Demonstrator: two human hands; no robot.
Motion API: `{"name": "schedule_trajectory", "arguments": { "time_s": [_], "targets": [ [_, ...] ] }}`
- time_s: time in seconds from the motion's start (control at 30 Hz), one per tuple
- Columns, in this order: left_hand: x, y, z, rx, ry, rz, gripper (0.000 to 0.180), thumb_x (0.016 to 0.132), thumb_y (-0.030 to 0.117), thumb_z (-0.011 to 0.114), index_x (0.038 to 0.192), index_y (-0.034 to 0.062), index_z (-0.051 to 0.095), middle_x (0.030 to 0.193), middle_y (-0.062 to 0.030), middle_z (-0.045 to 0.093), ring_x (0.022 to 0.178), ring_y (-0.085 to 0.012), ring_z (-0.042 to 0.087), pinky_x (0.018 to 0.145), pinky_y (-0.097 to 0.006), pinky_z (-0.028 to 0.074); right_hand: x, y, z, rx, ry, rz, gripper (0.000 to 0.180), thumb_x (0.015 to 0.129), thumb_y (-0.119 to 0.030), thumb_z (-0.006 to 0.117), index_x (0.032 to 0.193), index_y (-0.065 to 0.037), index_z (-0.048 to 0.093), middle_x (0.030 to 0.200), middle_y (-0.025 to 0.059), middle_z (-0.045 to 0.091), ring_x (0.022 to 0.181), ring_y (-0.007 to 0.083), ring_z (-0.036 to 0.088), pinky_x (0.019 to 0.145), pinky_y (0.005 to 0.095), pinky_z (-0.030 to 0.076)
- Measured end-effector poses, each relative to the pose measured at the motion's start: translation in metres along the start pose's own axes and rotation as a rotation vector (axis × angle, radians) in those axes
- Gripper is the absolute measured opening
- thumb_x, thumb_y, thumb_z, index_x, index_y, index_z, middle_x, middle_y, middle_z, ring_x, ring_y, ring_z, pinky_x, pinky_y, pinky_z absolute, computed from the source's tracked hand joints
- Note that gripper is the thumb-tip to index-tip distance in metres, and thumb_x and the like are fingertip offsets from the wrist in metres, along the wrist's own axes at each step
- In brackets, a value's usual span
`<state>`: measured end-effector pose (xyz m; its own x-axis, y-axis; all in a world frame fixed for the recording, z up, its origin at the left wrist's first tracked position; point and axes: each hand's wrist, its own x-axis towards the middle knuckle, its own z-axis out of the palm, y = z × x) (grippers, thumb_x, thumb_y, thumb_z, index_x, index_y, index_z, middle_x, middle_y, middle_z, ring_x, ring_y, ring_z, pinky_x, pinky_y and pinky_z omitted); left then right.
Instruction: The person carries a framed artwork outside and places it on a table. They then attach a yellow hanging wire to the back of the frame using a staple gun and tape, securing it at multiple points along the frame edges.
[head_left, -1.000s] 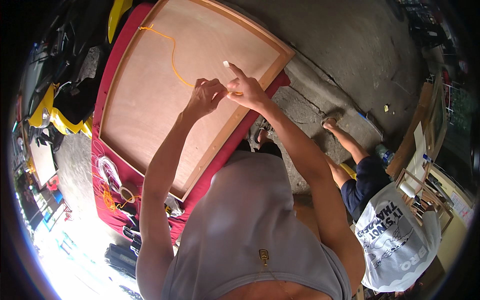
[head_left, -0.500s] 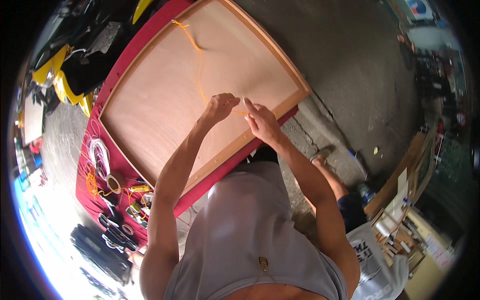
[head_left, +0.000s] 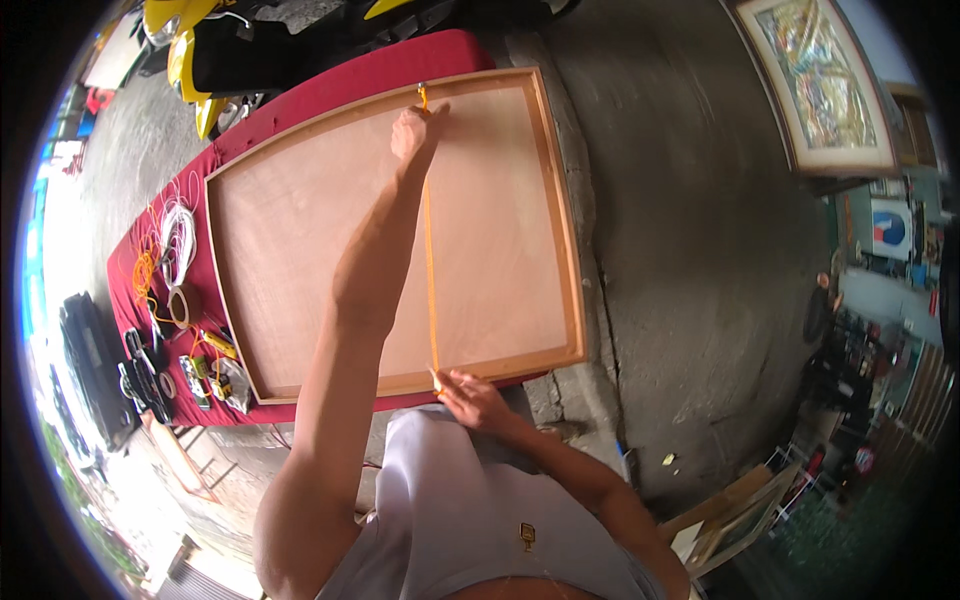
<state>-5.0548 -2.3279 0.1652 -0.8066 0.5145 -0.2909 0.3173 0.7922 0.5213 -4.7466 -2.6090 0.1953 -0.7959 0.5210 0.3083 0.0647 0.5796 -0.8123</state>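
Observation:
A large wooden frame [head_left: 578, 300] with a thin plywood panel [head_left: 300, 250] lies flat on a red-covered table. An orange-yellow cord [head_left: 431, 270] runs straight across the panel, from a small metal fitting [head_left: 422, 88] on the far rail to the near rail. My left hand [head_left: 408, 135] reaches to the far side with its fingers closed on the cord just below that fitting. At the near rail, my right hand [head_left: 472, 400] pinches the cord's other end. Some of its fingers are stretched out. A small pale tip shows between thumb and fingers, too small to name.
On the red cloth [head_left: 125, 260] at the left lie coils of white wire [head_left: 178, 240] and orange cord [head_left: 145, 270], a tape roll [head_left: 184, 305] and several small tools. A yellow and black motorbike [head_left: 185, 70] stands beyond the table. A framed picture [head_left: 825, 80] is at the far right.
My left hand has moved from mid-panel to the far rail. My right hand has drawn back to the near rail, and the slack cord is now straight. The view has turned.

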Motion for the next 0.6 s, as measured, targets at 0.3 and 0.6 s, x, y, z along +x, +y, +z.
{"name": "schedule_trajectory", "arguments": {
  "time_s": [0.3,0.6],
  "targets": [
    [0.019,-0.050,0.001,-0.444,-0.029,0.063,0.030,0.086,0.031,0.056,0.087,0.0039,0.070,0.069,-0.0121,0.066,0.064,-0.0250,0.065,0.059,-0.033,0.049,0.067,0.032,-0.085,0.129,0.039,0.274,0.058,0.076,-0.015,0.073,0.127,-0.002,0.048,0.100,0.0133,0.064,0.090,0.0290,0.062,0.080,0.0361,0.049],
    [0.010,-0.067,-0.005,-0.352,0.077,0.458,0.022,0.093,0.018,0.044,0.086,0.0022,0.059,0.066,-0.0178,0.060,0.060,-0.0344,0.060,0.056,-0.040,0.047,0.273,0.189,-0.105,0.398,0.013,0.499,0.021,0.089,-0.022,0.058,0.087,-0.001,0.061,0.076,0.0051,0.062,0.074,0.0094,0.057,0.065,0.0265,0.046]
  ]
}}
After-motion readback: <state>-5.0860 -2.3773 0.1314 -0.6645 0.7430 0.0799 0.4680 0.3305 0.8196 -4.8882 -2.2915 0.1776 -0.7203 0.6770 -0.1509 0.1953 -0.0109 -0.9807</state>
